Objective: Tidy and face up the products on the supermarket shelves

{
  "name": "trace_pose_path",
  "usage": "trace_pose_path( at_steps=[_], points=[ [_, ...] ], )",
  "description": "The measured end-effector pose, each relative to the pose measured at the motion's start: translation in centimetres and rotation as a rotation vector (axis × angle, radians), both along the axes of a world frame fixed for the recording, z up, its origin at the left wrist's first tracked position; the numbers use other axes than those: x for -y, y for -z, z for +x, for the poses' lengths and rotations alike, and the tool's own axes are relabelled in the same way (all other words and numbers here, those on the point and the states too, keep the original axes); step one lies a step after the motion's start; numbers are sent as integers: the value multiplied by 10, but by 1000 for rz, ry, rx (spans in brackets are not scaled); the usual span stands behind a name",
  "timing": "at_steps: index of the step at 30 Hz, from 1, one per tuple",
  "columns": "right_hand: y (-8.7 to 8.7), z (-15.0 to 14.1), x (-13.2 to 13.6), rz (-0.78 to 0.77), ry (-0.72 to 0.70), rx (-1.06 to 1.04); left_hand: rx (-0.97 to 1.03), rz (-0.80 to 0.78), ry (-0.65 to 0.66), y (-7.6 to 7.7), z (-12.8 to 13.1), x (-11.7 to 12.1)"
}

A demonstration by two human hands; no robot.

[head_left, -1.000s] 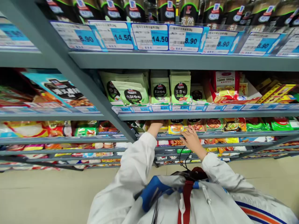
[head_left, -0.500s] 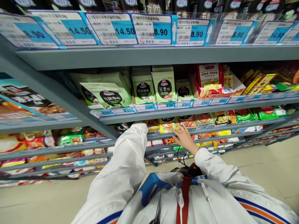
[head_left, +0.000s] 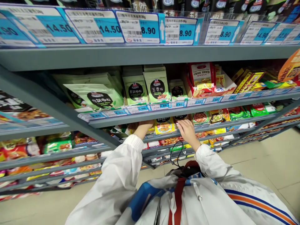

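My left hand (head_left: 144,126) reaches under the middle shelf to the lower row of seasoning packets. The shelf edge hides its fingers, so its grip does not show. My right hand (head_left: 188,132) rests at the front of the same row, its fingers stretched out against a packet with a black label (head_left: 181,117). Between my hands stands a yellow packet (head_left: 164,127) with a food picture and a black top.
Above, the middle shelf holds green pouches of ground pepper (head_left: 99,97) and five-spice seasoning (head_left: 157,89). A red open carton (head_left: 202,78) stands to their right. The upper shelf edge (head_left: 150,56) juts out over them. Barred racks (head_left: 70,151) hold more packets below.
My left hand has come partly into view as its sleeve drew back from the shelf. My right hand has shifted from the yellow packet to the black-labelled one. The whole view has slid left.
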State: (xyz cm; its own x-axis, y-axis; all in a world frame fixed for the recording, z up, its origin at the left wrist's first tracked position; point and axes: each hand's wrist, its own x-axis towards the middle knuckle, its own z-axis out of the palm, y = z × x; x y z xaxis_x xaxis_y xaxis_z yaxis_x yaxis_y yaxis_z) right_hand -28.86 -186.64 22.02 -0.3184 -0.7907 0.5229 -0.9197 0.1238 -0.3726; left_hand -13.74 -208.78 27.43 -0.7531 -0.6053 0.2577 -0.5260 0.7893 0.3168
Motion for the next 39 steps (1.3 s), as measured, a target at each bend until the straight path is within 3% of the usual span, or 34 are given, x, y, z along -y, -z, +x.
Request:
trace_pose_path(
  at_steps=[2,5,10,14,17,19,23,30,36,39],
  points=[
    [1,-8,-2,85,87,-16,34,-23,23,8,-8,-15],
    [3,-12,-4,199,70,-72,74,-57,52,20,-13,-38],
    [-7,-9,-2,213,63,-86,83,-114,80,25,-21,-66],
    [-10,-24,-22,80,146,-45,167,-138,130,22,-33,-91],
    [3,-54,-51,-90,343,-20,181,-171,195,21,-44,-112],
    [15,-79,-70,-75,378,-16,132,-221,276,21,-55,-127],
    [29,-114,-89,93,265,-76,84,-276,398,22,-93,-154],
    [14,-133,-100,206,109,-170,204,-214,208,28,-171,-187],
    [-6,-163,-118,225,-157,-115,184,-235,133,45,-180,-207],
    [-11,-183,-136,67,-112,-75,150,-249,97,50,-175,-212]
  ],
)
